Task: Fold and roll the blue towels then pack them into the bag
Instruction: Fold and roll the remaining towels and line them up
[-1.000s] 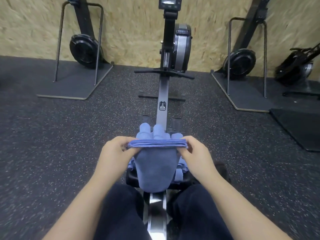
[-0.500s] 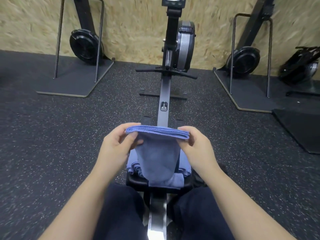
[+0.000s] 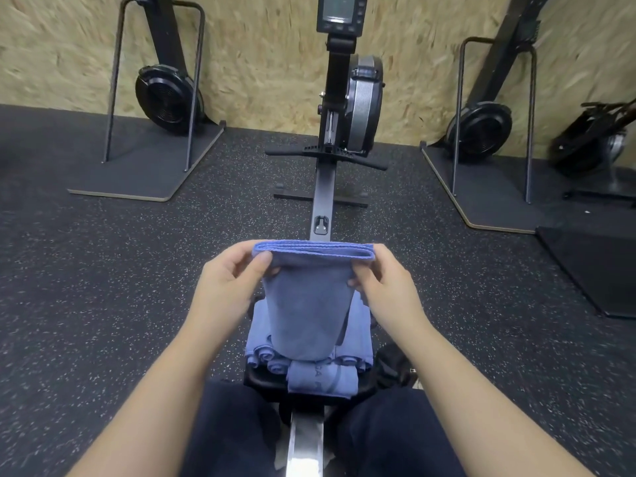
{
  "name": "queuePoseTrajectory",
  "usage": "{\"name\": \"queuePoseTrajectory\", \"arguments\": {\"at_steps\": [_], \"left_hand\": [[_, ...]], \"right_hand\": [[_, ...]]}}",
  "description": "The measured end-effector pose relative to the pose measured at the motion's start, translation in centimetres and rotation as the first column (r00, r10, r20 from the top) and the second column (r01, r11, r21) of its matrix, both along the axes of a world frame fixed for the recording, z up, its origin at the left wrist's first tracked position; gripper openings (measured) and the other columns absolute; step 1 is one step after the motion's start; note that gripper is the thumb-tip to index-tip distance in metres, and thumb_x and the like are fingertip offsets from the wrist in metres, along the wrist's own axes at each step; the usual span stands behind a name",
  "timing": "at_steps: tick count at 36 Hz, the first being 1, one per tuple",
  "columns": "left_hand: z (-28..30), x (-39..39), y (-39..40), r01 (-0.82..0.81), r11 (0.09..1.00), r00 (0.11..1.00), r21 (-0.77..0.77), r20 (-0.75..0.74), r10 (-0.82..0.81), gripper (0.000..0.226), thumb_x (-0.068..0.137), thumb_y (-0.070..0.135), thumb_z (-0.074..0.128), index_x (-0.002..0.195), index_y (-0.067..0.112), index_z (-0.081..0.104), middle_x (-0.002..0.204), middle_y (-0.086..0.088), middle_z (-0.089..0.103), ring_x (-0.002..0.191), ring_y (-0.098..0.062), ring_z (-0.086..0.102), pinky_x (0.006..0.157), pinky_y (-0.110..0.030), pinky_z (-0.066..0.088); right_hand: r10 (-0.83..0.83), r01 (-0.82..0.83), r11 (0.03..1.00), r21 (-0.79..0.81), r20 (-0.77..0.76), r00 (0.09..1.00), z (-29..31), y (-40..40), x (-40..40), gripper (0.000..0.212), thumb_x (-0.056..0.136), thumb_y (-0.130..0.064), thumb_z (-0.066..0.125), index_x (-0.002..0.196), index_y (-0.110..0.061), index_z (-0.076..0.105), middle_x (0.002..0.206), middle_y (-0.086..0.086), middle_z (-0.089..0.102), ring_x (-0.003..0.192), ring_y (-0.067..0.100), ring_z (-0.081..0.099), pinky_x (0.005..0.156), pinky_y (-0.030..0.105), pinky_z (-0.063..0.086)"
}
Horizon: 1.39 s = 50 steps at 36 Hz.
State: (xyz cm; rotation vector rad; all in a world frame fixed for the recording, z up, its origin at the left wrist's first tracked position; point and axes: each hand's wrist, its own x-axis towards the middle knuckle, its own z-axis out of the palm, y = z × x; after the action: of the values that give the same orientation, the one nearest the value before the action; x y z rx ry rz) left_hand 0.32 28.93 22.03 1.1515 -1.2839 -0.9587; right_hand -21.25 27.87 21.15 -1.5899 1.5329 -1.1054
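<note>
The hanging folded towel [image 3: 309, 304] hides most rolled towels [image 3: 266, 354] behind it.

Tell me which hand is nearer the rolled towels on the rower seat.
Left. The left hand holds the folded towel above the rolled towels at the seat's left; the right hand is higher, to their right.

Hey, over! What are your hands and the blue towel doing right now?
Left hand and right hand pinch folded blue towel by top corners. Hangs above rolled towels. Nothing in the way.

gym | rowing machine [image 3: 347, 98] – rubber floor [image 3: 103, 270] – chipboard wall [image 3: 258, 46]
</note>
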Motion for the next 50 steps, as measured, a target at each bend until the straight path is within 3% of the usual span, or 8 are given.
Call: {"name": "queuePoseTrajectory", "arguments": {"at_steps": [7,19,27,31,39,44,47,50], "left_hand": [[0.3,-0.4,-1.4,-0.004,0.998,0.999,0.068,-0.049,0.008,0.019,0.095,0.009,0.055,0.095,0.022,0.069,0.081,0.005,0.073,0.077,-0.021,0.070,0.087,-0.057,0.052],[-2.7,1.2,-7.4,-0.011,0.983,1.000,0.186,0.026,0.007,0.020,0.096,0.013,0.057,0.093,0.027,0.070,0.090,-0.004,0.073,0.085,-0.026,0.072,0.082,-0.066,0.051],[-5.2,1.0,-12.6,-0.016,0.983,0.998,0.183,0.056,0.005,0.017,0.097,0.016,0.056,0.093,0.026,0.069,0.085,0.004,0.071,0.085,-0.025,0.072,0.073,-0.034,0.046],[-6.4,0.8,-15.0,-0.015,0.977,1.000,0.212,0.023,0.011,0.014,0.097,0.017,0.056,0.101,0.021,0.069,0.094,-0.002,0.073,0.084,-0.021,0.072,0.084,-0.039,0.052],[-10.4,0.2,-19.1,-0.047,0.962,0.999,0.271,-0.013,0.052,0.014,0.098,0.016,0.053,0.098,0.023,0.066,0.091,0.001,0.071,0.082,-0.012,0.069,0.066,-0.023,0.046],[-13.6,-0.2,-21.2,-0.070,0.937,0.997,0.343,-0.001,0.075,0.010,0.099,0.018,0.052,0.099,0.022,0.061,0.102,-0.004,0.069,0.094,-0.019,0.068,0.074,-0.027,0.051],[-15.5,-0.3,-22.0,-0.090,0.921,0.996,0.378,0.054,0.075,0.011,0.097,0.020,0.054,0.098,0.029,0.059,0.108,-0.002,0.067,0.100,-0.025,0.066,0.088,-0.041,0.053],[-16.8,-0.5,-22.3,-0.107,0.916,0.992,0.385,0.101,0.074,0.022,0.095,0.014,0.057,0.109,0.031,0.054,0.105,0.008,0.064,0.079,-0.011,0.062,0.078,-0.022,0.051]], "right_hand": [[0.015,-0.015,1.000,0.018,-0.024,1.000,-0.5,-1.4,-0.4,0.018,0.097,-0.019,0.051,0.097,-0.036,0.056,0.090,0.004,0.067,0.069,0.003,0.067,0.069,0.028,0.049],[0.018,-0.001,0.989,0.147,-0.115,0.993,-3.2,-7.5,0.5,0.011,0.097,-0.021,0.048,0.100,-0.027,0.056,0.087,-0.004,0.068,0.071,0.009,0.069,0.083,0.046,0.054],[-0.017,0.034,0.981,0.191,-0.093,0.996,-4.8,-12.4,1.0,0.011,0.098,-0.020,0.047,0.103,-0.021,0.056,0.092,0.000,0.068,0.073,0.014,0.069,0.077,0.048,0.055],[-0.028,0.050,0.980,0.194,-0.110,0.993,-6.0,-15.1,1.1,0.011,0.097,-0.020,0.047,0.102,-0.021,0.057,0.091,-0.001,0.068,0.072,0.013,0.069,0.078,0.047,0.055],[-0.068,0.080,0.959,0.271,-0.053,0.996,-9.1,-19.8,1.4,0.017,0.098,-0.019,0.046,0.087,-0.027,0.054,0.087,-0.001,0.063,0.066,0.016,0.068,0.083,0.048,0.054],[-0.111,0.108,0.922,0.373,-0.014,0.994,-11.8,-22.3,1.9,0.014,0.098,-0.015,0.043,0.098,-0.006,0.053,0.087,0.006,0.057,0.058,0.012,0.062,0.074,0.041,0.053],[-0.124,0.112,0.900,0.422,0.001,0.992,-13.3,-23.4,2.2,0.010,0.097,-0.013,0.041,0.093,-0.012,0.050,0.086,0.005,0.055,0.060,0.014,0.061,0.069,0.036,0.049],[-0.141,0.136,0.886,0.444,-0.022,0.990,-14.7,-23.9,2.1,0.014,0.097,-0.014,0.043,0.085,-0.017,0.047,0.080,0.002,0.055,0.071,0.021,0.061,0.065,0.035,0.048]]}}
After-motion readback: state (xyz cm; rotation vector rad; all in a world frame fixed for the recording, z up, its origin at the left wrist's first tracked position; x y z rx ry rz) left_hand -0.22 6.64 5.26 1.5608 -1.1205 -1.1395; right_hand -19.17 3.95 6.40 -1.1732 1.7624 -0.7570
